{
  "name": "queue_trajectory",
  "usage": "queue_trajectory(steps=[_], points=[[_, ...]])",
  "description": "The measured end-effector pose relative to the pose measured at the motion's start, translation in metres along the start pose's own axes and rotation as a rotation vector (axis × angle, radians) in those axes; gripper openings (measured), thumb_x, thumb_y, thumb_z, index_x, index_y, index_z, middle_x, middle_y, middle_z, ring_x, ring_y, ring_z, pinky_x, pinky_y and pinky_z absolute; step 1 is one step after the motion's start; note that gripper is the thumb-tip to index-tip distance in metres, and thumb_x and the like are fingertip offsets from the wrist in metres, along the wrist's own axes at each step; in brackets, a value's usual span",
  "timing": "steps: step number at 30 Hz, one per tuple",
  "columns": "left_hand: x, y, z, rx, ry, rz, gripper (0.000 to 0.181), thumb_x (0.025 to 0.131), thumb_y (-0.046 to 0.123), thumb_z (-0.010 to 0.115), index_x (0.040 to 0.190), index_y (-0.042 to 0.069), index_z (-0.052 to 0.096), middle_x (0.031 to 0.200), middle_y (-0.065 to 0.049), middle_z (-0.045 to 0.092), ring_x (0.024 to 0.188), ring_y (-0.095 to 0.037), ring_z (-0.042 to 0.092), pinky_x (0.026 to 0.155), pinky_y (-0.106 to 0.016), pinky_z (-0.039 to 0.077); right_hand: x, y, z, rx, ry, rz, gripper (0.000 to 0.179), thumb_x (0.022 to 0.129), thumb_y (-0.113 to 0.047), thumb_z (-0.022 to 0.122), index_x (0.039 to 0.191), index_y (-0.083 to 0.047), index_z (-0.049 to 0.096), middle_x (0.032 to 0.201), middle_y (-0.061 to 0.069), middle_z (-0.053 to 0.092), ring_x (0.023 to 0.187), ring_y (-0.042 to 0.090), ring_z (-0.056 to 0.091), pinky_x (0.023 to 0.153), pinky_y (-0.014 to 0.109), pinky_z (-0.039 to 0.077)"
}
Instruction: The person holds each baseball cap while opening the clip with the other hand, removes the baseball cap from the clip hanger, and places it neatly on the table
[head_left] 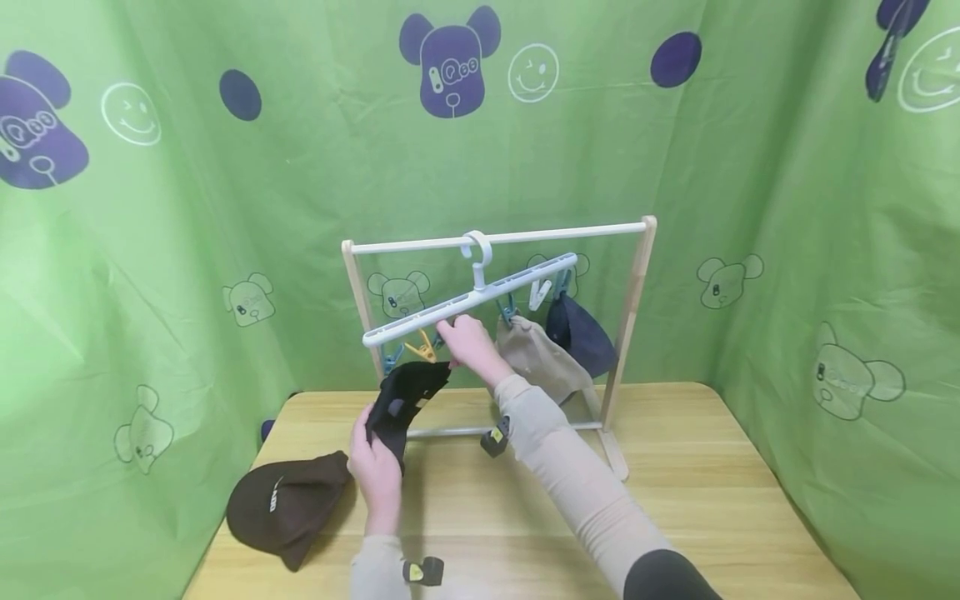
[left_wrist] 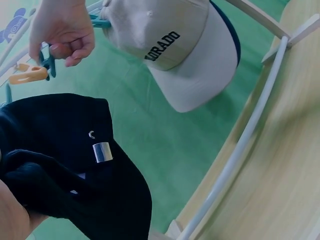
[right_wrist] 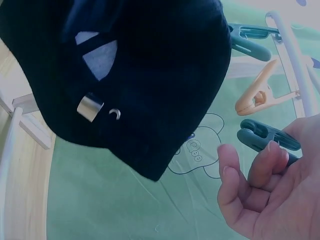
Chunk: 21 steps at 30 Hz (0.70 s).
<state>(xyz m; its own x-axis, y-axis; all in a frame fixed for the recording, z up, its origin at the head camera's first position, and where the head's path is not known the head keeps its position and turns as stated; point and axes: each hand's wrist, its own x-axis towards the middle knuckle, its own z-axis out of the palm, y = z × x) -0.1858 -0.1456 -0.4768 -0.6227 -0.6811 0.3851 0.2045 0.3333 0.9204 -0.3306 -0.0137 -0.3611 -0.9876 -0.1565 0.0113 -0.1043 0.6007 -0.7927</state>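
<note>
My left hand (head_left: 377, 468) holds a black cap (head_left: 405, 390) under the low left end of a white hanger (head_left: 442, 312). A metal buckle (left_wrist: 102, 152) shows on the cap's strap. My right hand (head_left: 472, 346) pinches a teal clip (right_wrist: 267, 137) hanging from the hanger, apart from the cap's edge. Between that clip and the hanger's end dangles a yellow clip (head_left: 422, 346). The end teal clip (right_wrist: 250, 42) meets the cap's edge; whether it bites the fabric I cannot tell. A beige cap (left_wrist: 165, 45) and a dark blue cap (head_left: 581, 333) hang at the right.
The tilted hanger hooks over the white rail of a wooden-sided rack (head_left: 637, 283) on the table (head_left: 675, 500). A brown cap (head_left: 285, 504) lies at the table's left. Near the blue cap hangs a white clip (head_left: 539, 294). Green curtains (head_left: 300, 167) surround the table.
</note>
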Motion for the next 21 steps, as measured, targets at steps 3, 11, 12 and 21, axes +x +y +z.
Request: queue_trajectory(steps=[3, 11, 12, 21], points=[[0.001, -0.001, -0.004, 0.033, 0.04, 0.017, 0.039, 0.09, -0.007, 0.048, 0.121, 0.007, 0.066, 0.122, -0.018, 0.068, 0.115, -0.039, 0.062, 0.101, -0.051, 0.047, 0.0, 0.0, 0.0, -0.007, -0.001, -0.008, 0.039, 0.096, -0.041, 0.042, 0.084, -0.008, 0.06, 0.061, 0.006, 0.058, 0.058, 0.029, 0.069, 0.051, 0.027, 0.047], [0.007, -0.005, -0.011, 0.054, 0.094, 0.039, 0.037, 0.09, -0.007, 0.049, 0.118, 0.008, 0.068, 0.119, -0.015, 0.07, 0.113, -0.035, 0.064, 0.098, -0.048, 0.048, 0.001, 0.001, -0.001, 0.012, -0.007, -0.004, 0.04, 0.096, -0.041, 0.042, 0.091, -0.007, 0.062, 0.071, 0.011, 0.063, 0.05, 0.018, 0.064, 0.049, 0.026, 0.046], [0.007, -0.004, -0.013, 0.051, 0.097, 0.038, 0.037, 0.09, -0.007, 0.049, 0.118, 0.008, 0.068, 0.12, -0.015, 0.07, 0.113, -0.035, 0.064, 0.098, -0.048, 0.048, 0.001, 0.001, -0.001, 0.01, -0.008, -0.004, 0.04, 0.096, -0.041, 0.042, 0.091, -0.007, 0.062, 0.074, 0.013, 0.065, 0.051, 0.018, 0.064, 0.05, 0.026, 0.046], [0.01, -0.002, -0.024, 0.063, 0.127, 0.035, 0.04, 0.088, -0.009, 0.048, 0.118, 0.008, 0.068, 0.121, -0.014, 0.069, 0.115, -0.033, 0.064, 0.101, -0.044, 0.047, 0.002, 0.001, 0.0, 0.01, -0.008, 0.002, 0.041, 0.096, -0.042, 0.043, 0.089, -0.007, 0.062, 0.069, 0.008, 0.062, 0.049, 0.018, 0.064, 0.048, 0.025, 0.044]])
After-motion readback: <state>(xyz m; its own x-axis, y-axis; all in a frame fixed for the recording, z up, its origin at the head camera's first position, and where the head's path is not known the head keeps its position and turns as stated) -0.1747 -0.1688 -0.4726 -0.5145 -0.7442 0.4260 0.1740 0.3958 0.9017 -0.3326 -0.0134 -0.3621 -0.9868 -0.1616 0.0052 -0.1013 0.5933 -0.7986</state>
